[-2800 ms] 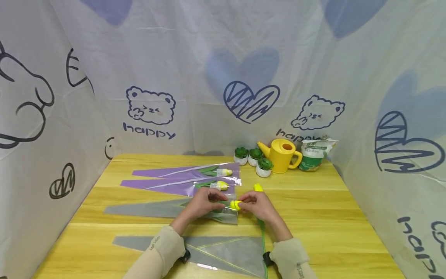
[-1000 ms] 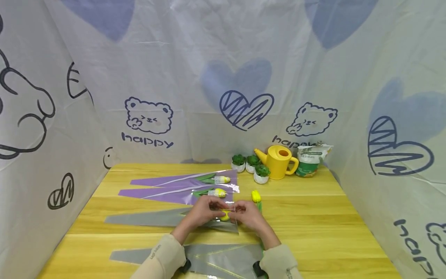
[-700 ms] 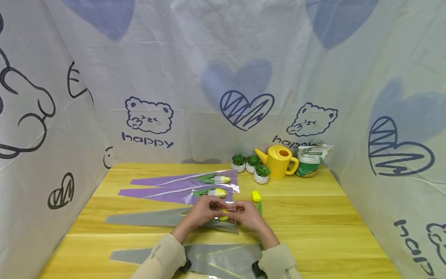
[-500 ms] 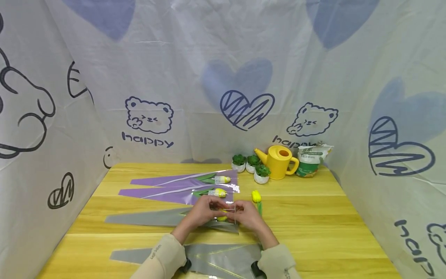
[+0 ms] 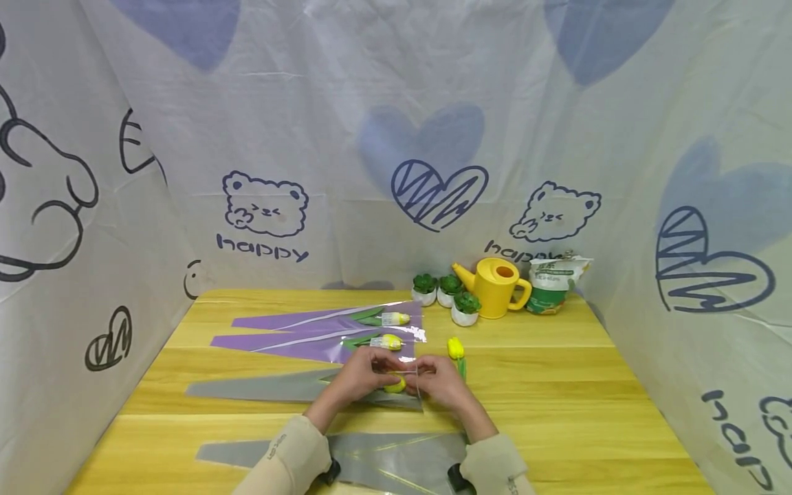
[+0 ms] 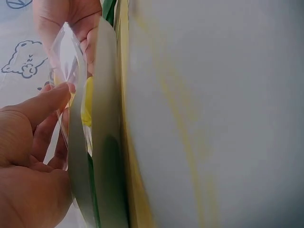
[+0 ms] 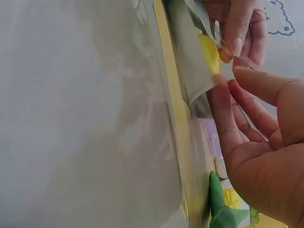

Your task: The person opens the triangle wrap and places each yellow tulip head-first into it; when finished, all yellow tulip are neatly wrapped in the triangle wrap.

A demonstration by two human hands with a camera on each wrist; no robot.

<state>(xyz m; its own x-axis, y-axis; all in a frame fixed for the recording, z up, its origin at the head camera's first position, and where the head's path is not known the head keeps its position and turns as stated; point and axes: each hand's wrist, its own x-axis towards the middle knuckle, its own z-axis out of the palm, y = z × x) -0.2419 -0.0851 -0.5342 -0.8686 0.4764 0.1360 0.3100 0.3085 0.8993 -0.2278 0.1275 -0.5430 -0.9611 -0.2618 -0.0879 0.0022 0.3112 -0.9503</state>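
Note:
A yellow tulip [image 5: 394,383] lies within a grey-and-clear flower sleeve [image 5: 260,388] in the head view, its bloom just inside the wide end. The left hand [image 5: 363,375] pinches the sleeve's clear film [image 6: 67,50] between thumb and fingers, left of the bloom. At the wide end, the right hand [image 5: 437,379] holds the film's edge, one digit reaching to the bloom [image 7: 210,53] in the right wrist view. Both hands nearly meet there. A second yellow tulip [image 5: 455,348] lies to the right, its stem partly hidden behind the right hand and forearm.
Two purple sleeves [image 5: 278,342] with wrapped tulips lie behind the hands. Another grey sleeve [image 5: 396,457] lies under the forearms. Small potted succulents [image 5: 465,309], a yellow watering can [image 5: 495,289] and a green-white bag [image 5: 549,285] stand at the wooden table's [image 5: 557,399] back right.
The tulip's bloom, earlier at the sleeve's mouth in the right fingers, now sits farther left inside the film. The right hand has shifted left. The head view has tilted slightly up.

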